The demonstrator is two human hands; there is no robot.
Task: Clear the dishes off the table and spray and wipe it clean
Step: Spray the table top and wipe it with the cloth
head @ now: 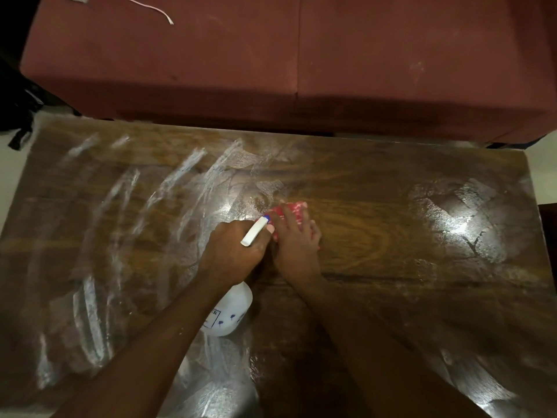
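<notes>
My left hand [233, 250] grips the neck of a white spray bottle [232, 312], its white trigger head sticking out above my fingers and the nozzle pointing toward the table's middle. Right beside it, my right hand [297, 239] presses flat on a red and white cloth [294, 211] lying on the dark wooden table [391, 236]. The cloth shows mostly beyond my fingertips; the rest is hidden under the palm. Wet white streaks cover the left half of the tabletop, and a wet patch shines at the right.
A dark red sofa [301, 55] runs along the far edge of the table, with a thin white cable [150, 9] lying on its seat. A black bag strap [21, 128] hangs at the far left. Pale floor shows past both table ends.
</notes>
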